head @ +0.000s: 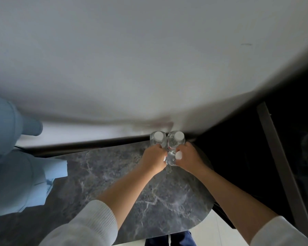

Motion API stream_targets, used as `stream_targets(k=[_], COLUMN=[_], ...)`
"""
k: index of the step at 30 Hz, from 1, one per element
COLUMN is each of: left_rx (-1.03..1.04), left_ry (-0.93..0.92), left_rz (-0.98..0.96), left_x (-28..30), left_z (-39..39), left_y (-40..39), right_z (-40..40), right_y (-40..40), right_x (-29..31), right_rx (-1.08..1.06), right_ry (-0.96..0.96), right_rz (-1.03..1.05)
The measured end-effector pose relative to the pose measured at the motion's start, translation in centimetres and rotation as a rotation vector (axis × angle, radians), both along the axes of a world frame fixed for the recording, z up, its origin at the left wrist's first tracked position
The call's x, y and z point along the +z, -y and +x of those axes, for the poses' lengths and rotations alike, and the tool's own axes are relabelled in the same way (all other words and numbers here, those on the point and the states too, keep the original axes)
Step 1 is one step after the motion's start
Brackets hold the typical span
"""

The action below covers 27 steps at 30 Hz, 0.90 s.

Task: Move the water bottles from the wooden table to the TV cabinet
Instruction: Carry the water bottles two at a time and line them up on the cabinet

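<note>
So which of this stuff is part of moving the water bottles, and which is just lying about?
Part of the job:
- water bottles
- left hand
- right hand
- dark marble top they stand on

Just lying about:
- light blue things on the left
- white wall

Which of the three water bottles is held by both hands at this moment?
The nearest bottle, between the left hand and right hand. The two other bottles stand behind it by the wall.

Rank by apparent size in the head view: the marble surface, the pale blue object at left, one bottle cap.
1. marble surface
2. pale blue object, though nearness to the camera may enlarge it
3. bottle cap, far smallest
</note>
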<state>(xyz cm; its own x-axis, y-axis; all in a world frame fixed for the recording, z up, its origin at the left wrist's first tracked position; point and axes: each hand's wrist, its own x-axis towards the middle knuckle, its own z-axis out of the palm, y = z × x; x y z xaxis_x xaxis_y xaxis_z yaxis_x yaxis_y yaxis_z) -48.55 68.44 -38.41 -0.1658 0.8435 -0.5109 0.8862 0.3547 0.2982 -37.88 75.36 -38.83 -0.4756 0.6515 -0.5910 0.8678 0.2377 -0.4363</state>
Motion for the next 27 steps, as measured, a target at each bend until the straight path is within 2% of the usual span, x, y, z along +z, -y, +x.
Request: stream_targets(k=[13,27], left_rx=[0.007,-0.091], left_ry=[0.037,0.016], left_rz=[0.023,-0.008], left_x=[-0.7,-0.7], left_z=[-0.6,-0.7], left_y=[-0.2,-0.3], right_z=[0.0,0.2], right_y=[-0.4,0.2], right_x=[-0.5,-0.5], right_rx=[0.097,0.045], right_ry=[-0.007,0.010], right_rz=[0.023,-0.020])
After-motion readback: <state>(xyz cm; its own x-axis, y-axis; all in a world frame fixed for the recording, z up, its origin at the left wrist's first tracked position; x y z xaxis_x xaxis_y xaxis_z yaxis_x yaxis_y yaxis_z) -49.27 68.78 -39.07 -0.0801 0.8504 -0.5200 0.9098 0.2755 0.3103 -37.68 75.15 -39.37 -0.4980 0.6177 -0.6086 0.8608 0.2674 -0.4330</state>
